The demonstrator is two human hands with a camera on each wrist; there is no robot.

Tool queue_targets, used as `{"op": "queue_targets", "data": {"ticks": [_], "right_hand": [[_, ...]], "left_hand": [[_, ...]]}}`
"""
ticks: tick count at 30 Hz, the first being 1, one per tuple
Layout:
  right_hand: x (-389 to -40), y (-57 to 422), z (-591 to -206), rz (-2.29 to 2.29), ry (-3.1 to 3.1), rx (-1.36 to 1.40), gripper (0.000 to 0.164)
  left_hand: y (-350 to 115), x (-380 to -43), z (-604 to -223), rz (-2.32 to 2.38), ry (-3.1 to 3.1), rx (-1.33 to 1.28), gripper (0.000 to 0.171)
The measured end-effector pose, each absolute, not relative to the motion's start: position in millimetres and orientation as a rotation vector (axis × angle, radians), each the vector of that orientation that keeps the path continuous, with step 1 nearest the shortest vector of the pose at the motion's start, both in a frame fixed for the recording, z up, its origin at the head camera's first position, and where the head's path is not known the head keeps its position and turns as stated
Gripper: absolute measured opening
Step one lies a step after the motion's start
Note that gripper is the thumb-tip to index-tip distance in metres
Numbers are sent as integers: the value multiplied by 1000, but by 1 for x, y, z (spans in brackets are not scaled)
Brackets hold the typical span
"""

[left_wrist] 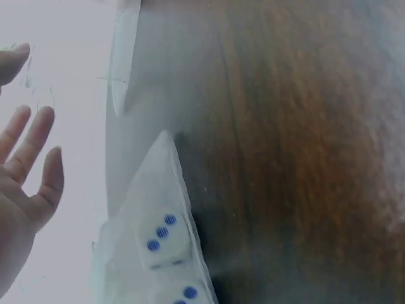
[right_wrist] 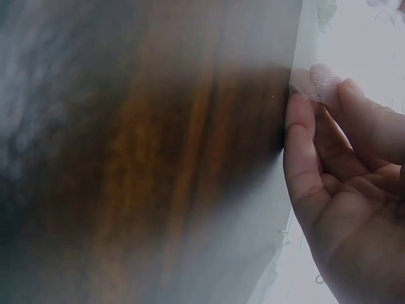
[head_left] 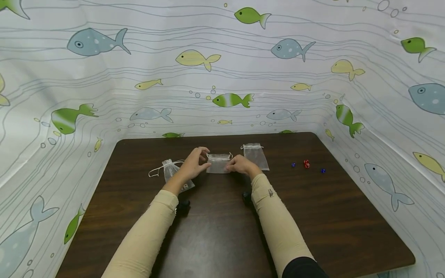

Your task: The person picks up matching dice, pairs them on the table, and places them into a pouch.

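Observation:
A small sheer white drawstring pouch [head_left: 218, 164] lies in the middle of the table, between the hands. My right hand [head_left: 240, 165] pinches its lower right corner; the right wrist view shows thumb and fingertips [right_wrist: 301, 113] closed on the thin mesh. At the pouch's left side is my left hand [head_left: 194, 164], fingers loosely bent and apart. In the left wrist view that hand [left_wrist: 25, 183] appears with fingers spread, holding nothing. Partly behind the left forearm lies a second sheer pouch [head_left: 170, 170], its strings trailing left. White dice [left_wrist: 163, 237] with blue dots show through its mesh.
A third sheer pouch [head_left: 255, 156] lies flat just right of the right hand. Farther right on the dark wooden table [head_left: 330, 216] are red dice [head_left: 306, 163], with a blue die [head_left: 293, 165] and another blue die [head_left: 323, 170] either side. A fish-print curtain [head_left: 194, 85] surrounds the table.

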State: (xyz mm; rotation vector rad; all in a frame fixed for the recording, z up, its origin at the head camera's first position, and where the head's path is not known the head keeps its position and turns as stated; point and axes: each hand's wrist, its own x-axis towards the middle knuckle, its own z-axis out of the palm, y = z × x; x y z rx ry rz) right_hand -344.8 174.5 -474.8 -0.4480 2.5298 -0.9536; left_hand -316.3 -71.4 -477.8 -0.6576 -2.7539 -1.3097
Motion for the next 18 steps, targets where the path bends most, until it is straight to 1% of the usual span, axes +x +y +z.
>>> {"op": "queue_targets", "data": {"ticks": [5, 13, 18], "right_hand": [[-345, 175, -476, -955, 2534, -453, 20], [-342, 175, -475, -971, 2520, -425, 21], [-342, 176, -477, -986, 2508, -397, 21]], "left_hand": [[-65, -319, -476, -1241, -2769, -786, 40], [-63, -319, -481, -1192, -2830, -700, 22], [-63, -320, -484, -1173, -2844, -701, 12]]}}
